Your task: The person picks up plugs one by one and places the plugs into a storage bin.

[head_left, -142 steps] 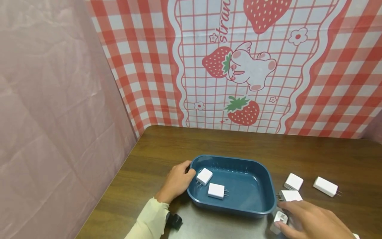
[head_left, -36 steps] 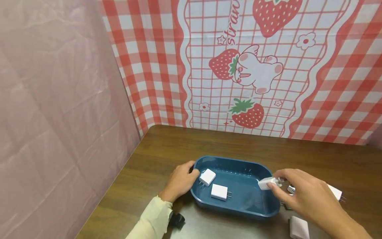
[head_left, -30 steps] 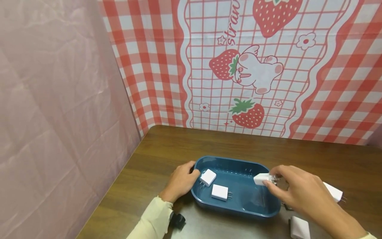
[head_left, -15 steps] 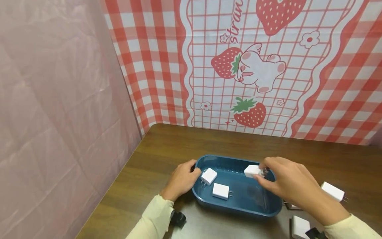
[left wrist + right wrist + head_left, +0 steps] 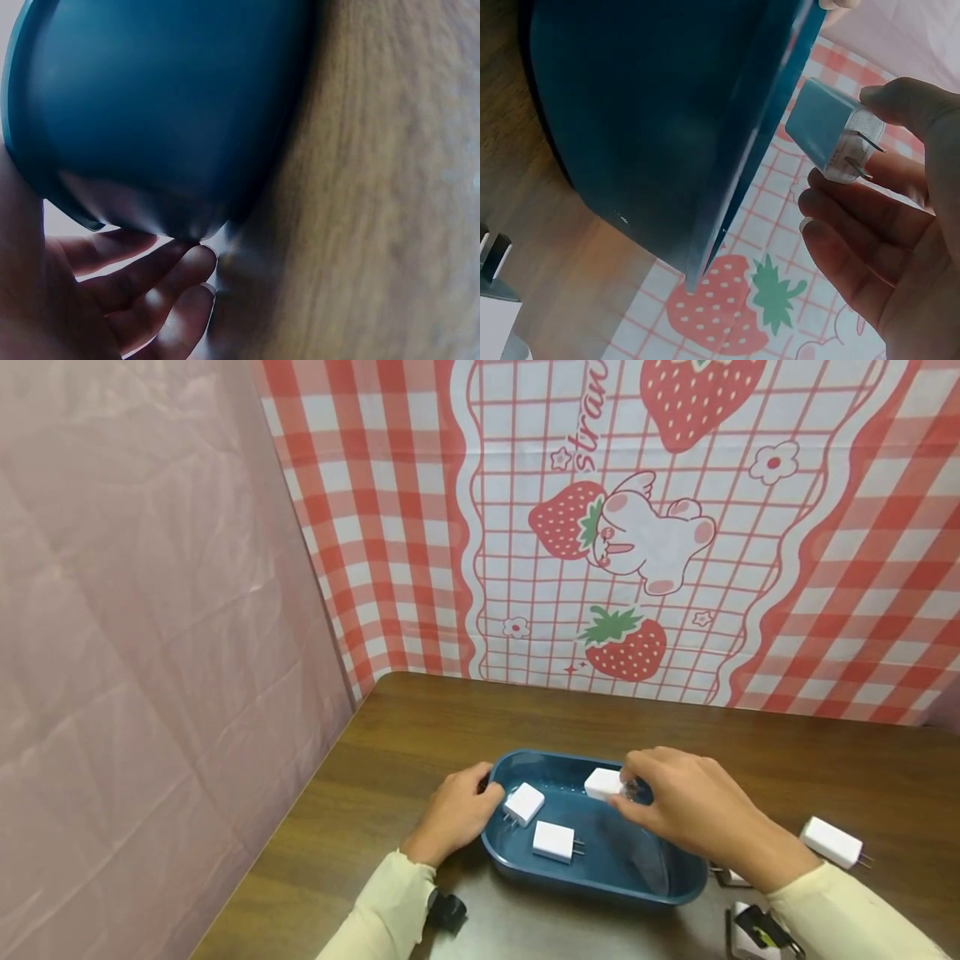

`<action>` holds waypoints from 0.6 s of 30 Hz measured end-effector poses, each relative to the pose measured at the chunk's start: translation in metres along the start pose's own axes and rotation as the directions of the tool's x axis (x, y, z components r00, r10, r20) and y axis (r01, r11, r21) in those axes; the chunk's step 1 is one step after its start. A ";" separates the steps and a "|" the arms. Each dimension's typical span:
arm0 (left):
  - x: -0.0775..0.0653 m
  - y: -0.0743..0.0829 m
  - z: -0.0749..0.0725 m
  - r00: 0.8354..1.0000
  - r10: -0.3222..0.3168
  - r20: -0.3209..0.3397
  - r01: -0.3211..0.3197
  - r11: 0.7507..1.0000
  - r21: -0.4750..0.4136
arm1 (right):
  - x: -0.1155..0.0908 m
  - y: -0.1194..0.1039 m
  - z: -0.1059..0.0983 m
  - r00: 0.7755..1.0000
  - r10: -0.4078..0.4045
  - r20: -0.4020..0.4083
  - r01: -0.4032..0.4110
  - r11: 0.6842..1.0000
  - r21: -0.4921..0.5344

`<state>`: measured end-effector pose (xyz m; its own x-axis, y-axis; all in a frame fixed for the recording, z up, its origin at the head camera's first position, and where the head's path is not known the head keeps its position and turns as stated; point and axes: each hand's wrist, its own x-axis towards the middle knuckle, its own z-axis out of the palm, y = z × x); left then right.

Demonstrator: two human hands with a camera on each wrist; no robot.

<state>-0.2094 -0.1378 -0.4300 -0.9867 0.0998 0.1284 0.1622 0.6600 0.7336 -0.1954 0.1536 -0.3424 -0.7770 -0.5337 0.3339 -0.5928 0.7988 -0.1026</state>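
My right hand (image 5: 686,802) pinches a white wall charger (image 5: 602,783) between thumb and fingers above the far side of a blue tray (image 5: 618,852). In the right wrist view, the held charger (image 5: 821,124) has its two metal prongs turned toward the palm. My left hand (image 5: 453,814) holds the tray's left end, thumb at the rim; the left wrist view has its fingers (image 5: 184,270) against the outer wall. Inside the tray lie two more white chargers, one near the left wall (image 5: 525,804) and one closer to the front (image 5: 553,842).
To the tray's right on the wooden table (image 5: 420,718) lies a white charger (image 5: 831,842). Two others, a charger near the tray's corner (image 5: 737,878) and a charger at the front (image 5: 750,935), are partly covered by the right arm. A checked strawberry cloth (image 5: 630,568) hangs behind.
My right hand let go of an earlier grasp area at the tray's right, rose with a charger, and carried it leftward over the tray. My left hand has stayed at the tray's left end.
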 end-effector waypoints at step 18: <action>0.000 -0.001 0.001 1.000 -0.007 0.004 0.007 1.000 -0.007 | 0.019 0.006 0.022 0.990 -0.019 0.139 0.011 0.998 0.057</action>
<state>-0.2096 -0.1373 -0.4313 -0.9879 0.0982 0.1202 0.1551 0.6555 0.7391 -0.2187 0.1418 -0.3573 -0.7874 -0.5823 0.2024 -0.6127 0.7755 -0.1525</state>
